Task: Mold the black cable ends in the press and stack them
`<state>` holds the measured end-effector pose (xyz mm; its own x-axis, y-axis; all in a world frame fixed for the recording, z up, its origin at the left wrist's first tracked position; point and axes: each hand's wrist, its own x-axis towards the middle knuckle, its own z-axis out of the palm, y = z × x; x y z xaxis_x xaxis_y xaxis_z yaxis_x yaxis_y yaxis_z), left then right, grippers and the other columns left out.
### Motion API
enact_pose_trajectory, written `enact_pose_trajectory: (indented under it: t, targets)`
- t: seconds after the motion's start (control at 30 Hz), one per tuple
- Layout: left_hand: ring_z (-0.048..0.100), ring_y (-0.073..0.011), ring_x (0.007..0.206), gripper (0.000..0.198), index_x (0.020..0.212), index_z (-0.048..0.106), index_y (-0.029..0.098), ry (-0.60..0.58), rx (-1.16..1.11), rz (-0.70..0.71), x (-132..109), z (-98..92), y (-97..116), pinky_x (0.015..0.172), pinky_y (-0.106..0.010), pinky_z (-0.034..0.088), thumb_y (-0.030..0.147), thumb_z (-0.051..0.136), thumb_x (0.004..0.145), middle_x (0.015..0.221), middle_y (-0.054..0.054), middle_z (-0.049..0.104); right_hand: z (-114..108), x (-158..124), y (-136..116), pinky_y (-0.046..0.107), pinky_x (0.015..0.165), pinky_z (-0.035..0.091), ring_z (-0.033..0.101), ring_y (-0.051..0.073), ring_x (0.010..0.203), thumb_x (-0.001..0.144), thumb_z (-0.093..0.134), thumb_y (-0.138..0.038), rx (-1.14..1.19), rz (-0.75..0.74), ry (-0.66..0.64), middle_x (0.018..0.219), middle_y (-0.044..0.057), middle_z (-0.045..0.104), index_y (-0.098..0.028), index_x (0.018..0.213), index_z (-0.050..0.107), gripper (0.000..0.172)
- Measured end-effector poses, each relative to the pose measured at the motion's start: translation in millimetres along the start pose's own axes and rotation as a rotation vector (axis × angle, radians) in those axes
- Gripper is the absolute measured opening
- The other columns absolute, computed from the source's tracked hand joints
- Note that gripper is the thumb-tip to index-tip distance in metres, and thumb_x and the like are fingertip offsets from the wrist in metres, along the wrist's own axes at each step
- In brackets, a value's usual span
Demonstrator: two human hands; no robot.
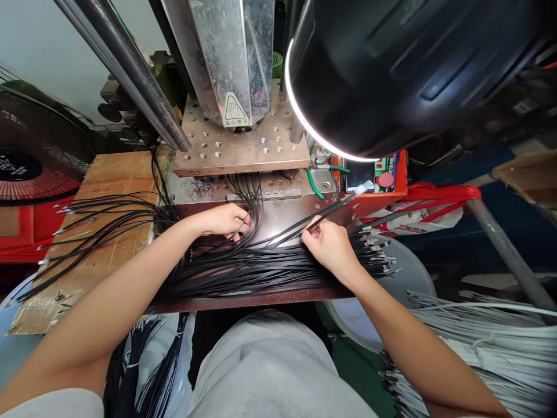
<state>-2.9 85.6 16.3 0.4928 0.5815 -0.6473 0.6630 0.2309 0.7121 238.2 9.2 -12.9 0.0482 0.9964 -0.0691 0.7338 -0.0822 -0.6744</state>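
Black cables (pixel 261 268) lie in a thick bundle along the front edge of the machine's bench. My left hand (pixel 232 222) is closed round thin black cables that curve down from under the drilled metal plate (pixel 239 148). To the right, my right hand (pixel 321 235) pinches a black cable just above the bundle, its end pointing up and right. A metal bar with slots (pixel 278 194) lies behind my hands. More cables (pixel 108 217) fan out leftward over a cardboard sheet (pixel 117 168).
A big black lamp (pixel 391 75) hangs at the upper right. Green-handled pliers (pixel 314 184) lie beside a red control box (pixel 398 174). A fan (pixel 39 145) stands left. White cables (pixel 500 354) are heaped lower right, near a round tub (pixel 413 270).
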Motion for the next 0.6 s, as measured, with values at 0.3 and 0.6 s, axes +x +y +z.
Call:
enact_pose_trajectory:
  t: [0.3, 0.6]
  targets:
    - [0.057, -0.0113, 0.059, 0.031, 0.091, 0.064, 0.015, -0.251, -0.148, 0.006, 8.9, -7.9, -11.6, 0.052, -0.019, 0.043, 0.034, 0.067, 0.067, 0.081, -0.005, 0.066, 19.8, 19.2, -34.5, 0.028, 0.068, 0.056, 0.067, 0.014, 0.067, 0.082, 0.053, -0.012, 1.057, 0.525, -0.183, 0.074, 0.006, 0.066, -0.014, 0.069, 0.053, 0.013]
    - [0.043, -0.0078, 0.042, 0.018, 0.075, 0.057, 0.014, -0.116, -0.102, 0.083, 14.1, 5.3, -11.3, 0.038, -0.017, 0.031, 0.026, 0.060, 0.062, 0.055, 0.000, 0.057, 46.2, 22.0, -57.1, 0.041, 0.080, 0.054, 0.067, 0.016, 0.079, 0.089, 0.038, -0.013, 1.435, 0.615, -0.156, 0.093, 0.004, 0.064, -0.018, 0.072, 0.039, 0.017]
